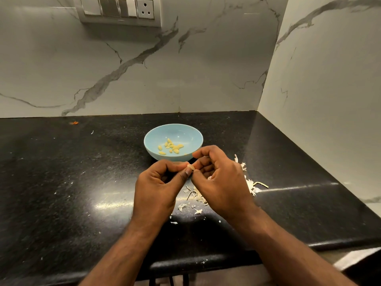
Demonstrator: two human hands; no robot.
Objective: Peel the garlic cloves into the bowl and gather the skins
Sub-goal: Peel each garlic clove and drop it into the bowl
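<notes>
Pale garlic clove [190,167] sits pinched between our left hand [158,188] and right hand [219,178], fingers curled on it. Just beyond our knuckles stands the blue bowl [153,141] of peeled cloves [171,146]; skins [250,185] lie under and right of our right hand.

No text, label, brand, number or sign can be read anywhere on the desk or wall.
</notes>
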